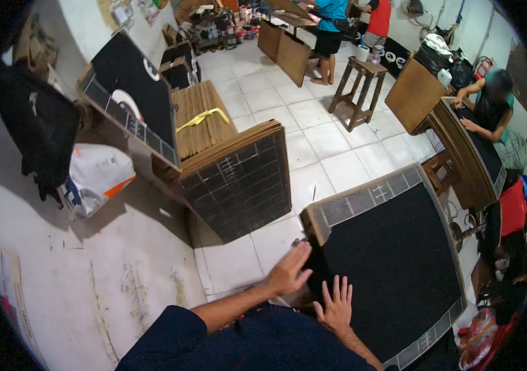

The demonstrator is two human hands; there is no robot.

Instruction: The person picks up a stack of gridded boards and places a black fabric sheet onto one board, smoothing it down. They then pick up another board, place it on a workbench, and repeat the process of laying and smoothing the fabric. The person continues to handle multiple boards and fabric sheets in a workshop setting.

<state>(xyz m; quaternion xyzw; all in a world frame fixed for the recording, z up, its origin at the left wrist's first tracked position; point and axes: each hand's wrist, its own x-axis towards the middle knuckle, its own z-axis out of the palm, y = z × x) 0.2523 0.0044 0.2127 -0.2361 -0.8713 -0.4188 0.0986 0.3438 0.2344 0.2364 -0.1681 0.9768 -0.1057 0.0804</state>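
Observation:
A black cloth lies over a board with a grey border and white ruled marks, on top of what looks like a stack of boards. My right hand rests flat on the cloth near its left edge, fingers spread, holding nothing. At the cloth's left edge is my left hand, its fingers stretched out and thumb apart. Something small and dark shows by its fingertips, too small to name. Nothing is visibly gripped in either hand.
Upright boards stand ahead to the left, with a yellow strip on top. A wooden stool stands on the tiled floor. At the right a person works at another board stack. Two more people stand at the back.

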